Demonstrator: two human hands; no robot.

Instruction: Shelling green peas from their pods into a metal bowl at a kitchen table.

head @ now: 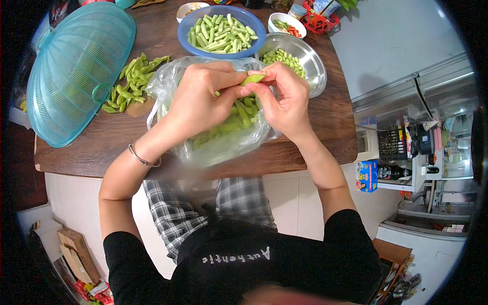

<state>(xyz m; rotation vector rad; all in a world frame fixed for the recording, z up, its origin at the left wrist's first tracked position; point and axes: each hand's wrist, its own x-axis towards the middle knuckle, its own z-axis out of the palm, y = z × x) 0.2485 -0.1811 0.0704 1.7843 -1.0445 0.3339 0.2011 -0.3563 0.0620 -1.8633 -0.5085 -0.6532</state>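
Note:
Between the fingertips of both hands is a green soybean pod [253, 79], held above an open clear plastic bag [213, 152]. My left hand [207, 95] pinches the pod's left end with thumb and forefinger. The other end is gripped by my right hand [286, 93]. More pods [240, 118] lie inside the bag below my hands, partly hidden by them. Just beyond my right hand stands a stainless steel bowl [314, 65] with shelled green beans [284, 61] in it. A pile of soybean pods [133, 82] rests on the wooden table left of the bag.
A blue plastic bowl [183, 36] of cut green stalks stands behind the bag. Beside it, a white bowl [271, 23] holds chopped red and green pieces. A teal mesh food cover [80, 76] leans at the left. The wooden table's [114, 152] front edge runs before my lap.

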